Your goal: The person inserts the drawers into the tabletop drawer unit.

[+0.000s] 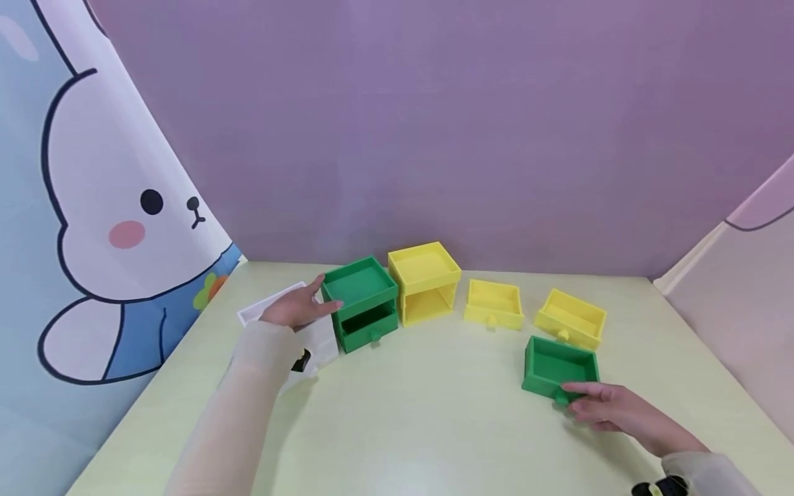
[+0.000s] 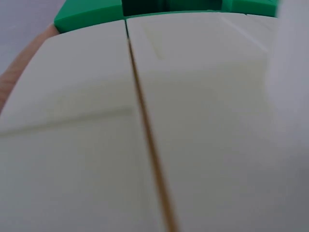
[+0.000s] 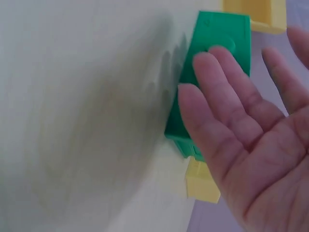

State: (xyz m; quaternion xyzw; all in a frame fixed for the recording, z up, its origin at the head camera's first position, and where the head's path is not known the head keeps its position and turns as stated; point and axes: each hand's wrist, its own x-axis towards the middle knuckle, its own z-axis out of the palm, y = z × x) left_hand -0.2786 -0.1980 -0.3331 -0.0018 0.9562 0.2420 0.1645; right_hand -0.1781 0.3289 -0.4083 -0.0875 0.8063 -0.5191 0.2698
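Note:
At the left, a small green cabinet (image 1: pixel 360 286) has a drawer with a round knob (image 1: pixel 375 335) in its lower front. My left hand (image 1: pixel 296 306) grips the cabinet's left side, thumb across the front and a finger at the back corner. In the left wrist view, only the cabinet's green edge (image 2: pixel 91 14) shows, with part of a hand beside it. On the right lies a loose green drawer (image 1: pixel 561 365), its knob towards me. My right hand (image 1: pixel 611 406) is at its front with loosely extended fingers; in the right wrist view they overlap the drawer front (image 3: pixel 222 29). Contact is unclear.
A yellow cabinet (image 1: pixel 424 265) with a bare front opening stands right beside the green one. Two yellow drawers, one (image 1: pixel 493 303) nearer the middle and one (image 1: pixel 571 318) behind the green drawer, lie on the table (image 1: pixel 422 413). White sheets (image 1: pixel 322 337) lie under my left wrist.

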